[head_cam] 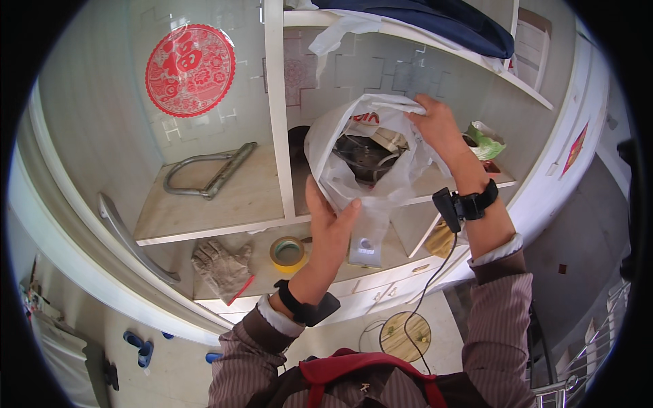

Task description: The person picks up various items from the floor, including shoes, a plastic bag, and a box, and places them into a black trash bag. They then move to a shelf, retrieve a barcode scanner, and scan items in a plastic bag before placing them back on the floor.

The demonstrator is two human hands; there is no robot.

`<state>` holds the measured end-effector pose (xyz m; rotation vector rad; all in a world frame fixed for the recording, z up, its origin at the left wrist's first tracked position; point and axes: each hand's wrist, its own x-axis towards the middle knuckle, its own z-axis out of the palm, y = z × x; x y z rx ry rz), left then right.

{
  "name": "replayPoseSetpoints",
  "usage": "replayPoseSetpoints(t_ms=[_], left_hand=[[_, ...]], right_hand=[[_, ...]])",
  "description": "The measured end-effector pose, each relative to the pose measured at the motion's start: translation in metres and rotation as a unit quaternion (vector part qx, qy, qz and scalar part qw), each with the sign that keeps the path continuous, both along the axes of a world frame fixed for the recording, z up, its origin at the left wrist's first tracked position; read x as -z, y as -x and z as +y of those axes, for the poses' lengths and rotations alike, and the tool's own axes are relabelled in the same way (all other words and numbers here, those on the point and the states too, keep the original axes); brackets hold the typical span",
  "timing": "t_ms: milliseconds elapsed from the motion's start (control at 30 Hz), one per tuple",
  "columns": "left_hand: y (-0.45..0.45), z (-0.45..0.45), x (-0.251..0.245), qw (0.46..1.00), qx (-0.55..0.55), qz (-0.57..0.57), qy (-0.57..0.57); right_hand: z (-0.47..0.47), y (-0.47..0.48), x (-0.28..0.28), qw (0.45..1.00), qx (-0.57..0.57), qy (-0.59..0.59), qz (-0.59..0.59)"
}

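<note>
A white plastic bag [326,132] hangs in front of the middle shelf, its mouth spread towards me. Inside it lie a dark round object [365,158], partly hidden, and something beige beside it. My right hand [433,125] pinches the bag's upper right rim between thumb and fingers. At the lower left rim is my left hand [329,224], thumb raised, the bag's edge between thumb and fingers. Both wrists wear black straps with small devices, and a cable [433,280] runs down from the right one.
A metal U-lock [209,173] lies on the left shelf [255,204]. Lower down are a work glove [222,268] and a roll of yellow tape [287,253]. A green-and-white cabbage-shaped pot [484,140] stands right. Dark blue cloth [418,20] covers the upper shelf; a round stool [405,336] stands below.
</note>
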<state>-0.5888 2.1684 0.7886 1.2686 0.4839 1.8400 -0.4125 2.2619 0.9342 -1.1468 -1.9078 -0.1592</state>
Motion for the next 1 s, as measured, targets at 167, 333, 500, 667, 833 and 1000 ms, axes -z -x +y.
replayPoseSetpoints(t_ms=[167, 333, 500, 667, 833, 1000], left_hand=[[-0.026, 0.030, -0.011, 0.995, 0.071, -0.067, 0.019], [-0.054, 0.057, -0.016, 0.992, -0.088, 0.052, -0.068], [-0.068, 0.056, -0.020, 0.889, -0.202, 0.408, -0.052], [-0.074, 0.037, -0.009, 0.852, -0.290, 0.411, -0.143], [-0.034, 0.020, 0.009, 0.842, -0.233, 0.455, -0.174], [0.007, 0.022, 0.017, 0.803, -0.258, 0.491, -0.219]], right_hand=[[-0.006, 0.002, 0.010, 0.995, -0.044, 0.090, 0.000], [-0.018, 0.006, 0.008, 0.955, -0.052, 0.258, -0.134], [-0.029, 0.026, 0.019, 0.951, -0.010, 0.230, -0.205], [-0.013, 0.048, 0.043, 0.951, 0.119, 0.116, -0.262], [0.019, 0.033, 0.051, 0.971, 0.071, 0.036, -0.226], [0.036, 0.000, 0.051, 0.987, -0.017, 0.108, 0.114]])
